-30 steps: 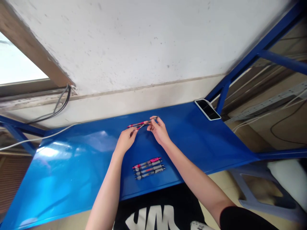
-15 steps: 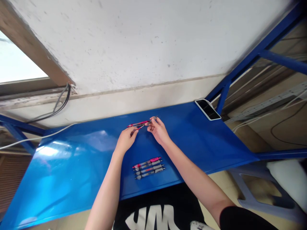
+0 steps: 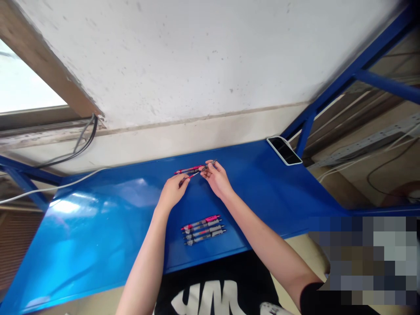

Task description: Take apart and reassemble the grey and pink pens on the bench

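Note:
Over the far middle of the table, my left hand (image 3: 173, 190) is closed in a pinch on a thin pen refill (image 3: 194, 175), red towards my fingers and pale at its other end. My right hand (image 3: 217, 178) is closed on a dark pen barrel (image 3: 209, 166), its fingers curled around the middle. The refill's pale end meets or nearly meets the barrel; whether it is inside, I cannot tell. Just behind the hands lie a red pen (image 3: 188, 169) and a dark one, partly covered by my fingers. Nearer me, several pens (image 3: 203, 229) rest side by side, one pink-red, the others grey and black.
The blue table (image 3: 108, 236) runs along a white wall (image 3: 197, 65). A phone (image 3: 285, 150) lies at its far right corner by a blue metal frame (image 3: 306, 131). A white cable (image 3: 82, 179) crosses the far left corner. A pixelated patch covers the lower right.
My right hand and the pen barrel have shifted very slightly, and a little more of the refill's pale part shows. My left hand stays in place. The pens on the table have not moved.

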### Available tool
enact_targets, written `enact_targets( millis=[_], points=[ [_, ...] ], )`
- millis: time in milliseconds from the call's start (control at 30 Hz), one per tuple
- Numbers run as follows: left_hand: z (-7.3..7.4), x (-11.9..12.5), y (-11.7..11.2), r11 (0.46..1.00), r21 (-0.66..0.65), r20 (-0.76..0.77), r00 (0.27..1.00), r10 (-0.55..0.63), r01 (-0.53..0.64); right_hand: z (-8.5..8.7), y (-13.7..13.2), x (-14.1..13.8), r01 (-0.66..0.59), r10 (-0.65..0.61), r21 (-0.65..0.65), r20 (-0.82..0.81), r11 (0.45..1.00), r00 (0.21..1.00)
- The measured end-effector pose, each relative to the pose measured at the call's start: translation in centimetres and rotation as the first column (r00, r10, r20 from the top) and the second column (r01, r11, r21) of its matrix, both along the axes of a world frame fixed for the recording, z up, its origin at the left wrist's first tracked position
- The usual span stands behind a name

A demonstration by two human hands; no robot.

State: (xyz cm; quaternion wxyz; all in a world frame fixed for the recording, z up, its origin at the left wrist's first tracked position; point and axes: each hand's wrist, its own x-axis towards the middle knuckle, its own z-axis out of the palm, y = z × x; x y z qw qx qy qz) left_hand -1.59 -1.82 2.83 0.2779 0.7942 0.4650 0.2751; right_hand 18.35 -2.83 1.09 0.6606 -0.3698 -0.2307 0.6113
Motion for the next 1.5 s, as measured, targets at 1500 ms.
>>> enact_targets(
  millis=[1500],
  points=[
    [0.13,0.03,-0.11,1.0,0.006,0.0,1.0,0.003,-0.003,0.66,-0.11,-0.14,0.033,-0.036,0.043,0.087,0.999,0.996]
  ],
)
